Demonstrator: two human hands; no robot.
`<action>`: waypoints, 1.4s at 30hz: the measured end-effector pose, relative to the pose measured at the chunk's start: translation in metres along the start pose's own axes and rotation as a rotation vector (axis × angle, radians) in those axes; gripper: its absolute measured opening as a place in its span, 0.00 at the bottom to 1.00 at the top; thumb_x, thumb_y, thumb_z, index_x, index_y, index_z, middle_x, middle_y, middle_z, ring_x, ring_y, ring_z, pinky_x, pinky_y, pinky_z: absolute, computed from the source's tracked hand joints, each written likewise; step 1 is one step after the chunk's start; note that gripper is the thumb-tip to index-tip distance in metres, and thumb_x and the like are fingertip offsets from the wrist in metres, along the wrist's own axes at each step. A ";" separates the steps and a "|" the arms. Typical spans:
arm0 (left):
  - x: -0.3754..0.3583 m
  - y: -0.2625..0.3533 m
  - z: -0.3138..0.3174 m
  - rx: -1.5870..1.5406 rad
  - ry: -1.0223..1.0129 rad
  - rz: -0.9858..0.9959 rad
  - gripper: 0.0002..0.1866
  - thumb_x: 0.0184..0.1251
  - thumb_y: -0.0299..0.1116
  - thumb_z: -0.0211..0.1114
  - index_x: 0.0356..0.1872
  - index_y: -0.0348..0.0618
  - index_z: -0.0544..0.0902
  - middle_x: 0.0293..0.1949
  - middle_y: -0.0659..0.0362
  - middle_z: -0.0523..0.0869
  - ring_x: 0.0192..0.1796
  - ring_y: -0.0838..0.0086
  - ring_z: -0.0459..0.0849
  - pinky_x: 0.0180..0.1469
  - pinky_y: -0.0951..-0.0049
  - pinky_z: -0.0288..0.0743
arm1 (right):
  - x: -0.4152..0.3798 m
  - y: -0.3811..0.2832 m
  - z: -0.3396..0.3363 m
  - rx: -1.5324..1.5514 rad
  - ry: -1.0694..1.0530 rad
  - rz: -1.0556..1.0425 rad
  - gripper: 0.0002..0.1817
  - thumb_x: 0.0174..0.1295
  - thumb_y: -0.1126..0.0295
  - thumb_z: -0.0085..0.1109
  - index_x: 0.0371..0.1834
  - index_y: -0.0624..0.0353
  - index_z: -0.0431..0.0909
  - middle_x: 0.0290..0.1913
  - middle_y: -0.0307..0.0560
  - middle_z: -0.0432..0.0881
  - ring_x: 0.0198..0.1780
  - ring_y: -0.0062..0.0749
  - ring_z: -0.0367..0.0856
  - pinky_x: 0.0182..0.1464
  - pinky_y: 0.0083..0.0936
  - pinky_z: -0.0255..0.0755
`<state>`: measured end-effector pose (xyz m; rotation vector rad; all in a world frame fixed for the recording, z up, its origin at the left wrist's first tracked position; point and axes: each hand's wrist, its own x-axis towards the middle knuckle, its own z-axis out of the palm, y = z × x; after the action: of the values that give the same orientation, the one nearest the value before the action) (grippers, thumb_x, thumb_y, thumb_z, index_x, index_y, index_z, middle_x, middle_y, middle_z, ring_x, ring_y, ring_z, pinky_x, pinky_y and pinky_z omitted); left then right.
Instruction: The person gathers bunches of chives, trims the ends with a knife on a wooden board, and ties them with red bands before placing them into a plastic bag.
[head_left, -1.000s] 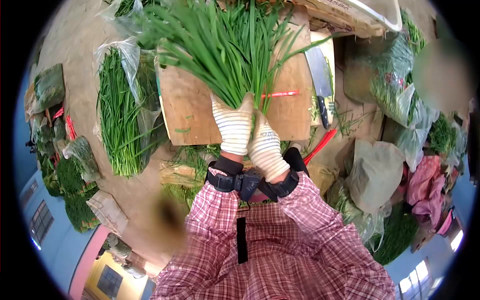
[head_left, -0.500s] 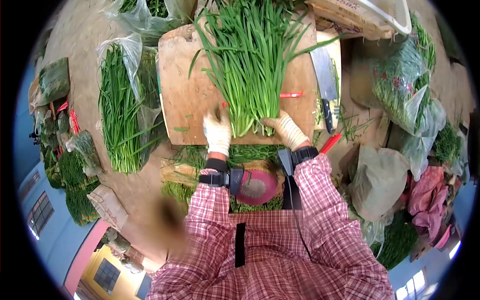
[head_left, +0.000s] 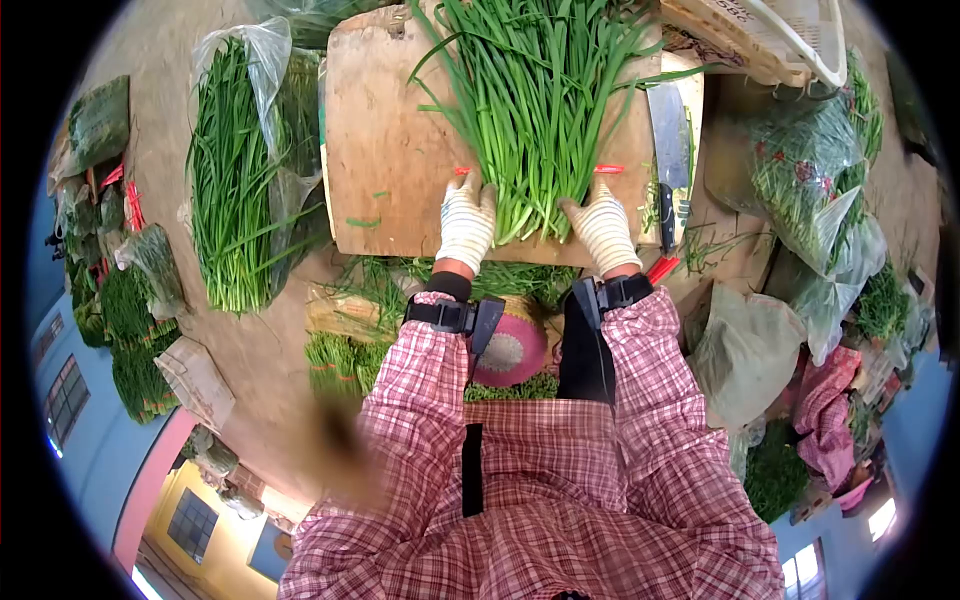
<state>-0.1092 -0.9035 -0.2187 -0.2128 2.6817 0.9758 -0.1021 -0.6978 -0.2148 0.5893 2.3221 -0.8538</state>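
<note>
On the far left we see packed bundles of greens [head_left: 125,320] stacked on the floor, and nearer in a loose sheaf of chives in a plastic bag [head_left: 232,170], lying well apart from our work. The wooden cutting board [head_left: 390,150] comes next, with bare wood on its left part.

Our left hand [head_left: 466,222], in a striped knit glove, presses against the left flank of the chive bunch [head_left: 535,110] near its cut ends; the fingers curl against the stalks without closing round them, so the grip is loose, a bracing palm more than a clench. The bunch lies flat on the board, root ends toward us, leaves fanning away. Our right hand [head_left: 603,225] mirrors the left on the other flank, again cupped and not clenched. Held so from both sides, the stalks are squeezed together and their ends kept level, we judge.

A red band [head_left: 608,169] shows on either side from under the bunch. To the right a cleaver [head_left: 671,150] lies on the board's edge, blade away from us, close to our right hand and the one thing to mind there. Beyond it are bagged greens [head_left: 810,180] and a basket [head_left: 790,35].
</note>
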 end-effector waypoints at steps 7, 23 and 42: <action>0.015 0.011 -0.010 -0.055 -0.217 -0.112 0.42 0.52 0.41 0.73 0.67 0.33 0.65 0.59 0.32 0.68 0.56 0.49 0.79 0.57 0.64 0.75 | 0.004 0.002 -0.012 0.062 -0.037 -0.102 0.35 0.47 0.64 0.70 0.56 0.73 0.67 0.47 0.74 0.78 0.53 0.62 0.77 0.56 0.41 0.72; -0.011 -0.018 -0.079 -0.133 -0.045 -0.115 0.32 0.57 0.43 0.68 0.62 0.42 0.71 0.57 0.41 0.73 0.57 0.47 0.75 0.59 0.57 0.71 | 0.018 -0.067 -0.056 -0.467 -0.428 0.124 0.13 0.54 0.68 0.64 0.36 0.66 0.78 0.27 0.54 0.83 0.23 0.37 0.82 0.24 0.31 0.73; -0.126 -0.250 -0.249 -1.769 0.830 -0.794 0.28 0.62 0.27 0.66 0.61 0.38 0.64 0.54 0.48 0.75 0.54 0.59 0.78 0.56 0.60 0.79 | -0.128 -0.464 0.285 -0.584 -0.476 -1.870 0.40 0.38 0.70 0.73 0.61 0.53 0.69 0.60 0.49 0.73 0.67 0.48 0.65 0.68 0.43 0.61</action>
<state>0.0159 -1.2496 -0.1486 -2.0041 0.8452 2.7771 -0.1695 -1.2425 -0.1085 -2.0369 1.9103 -0.6749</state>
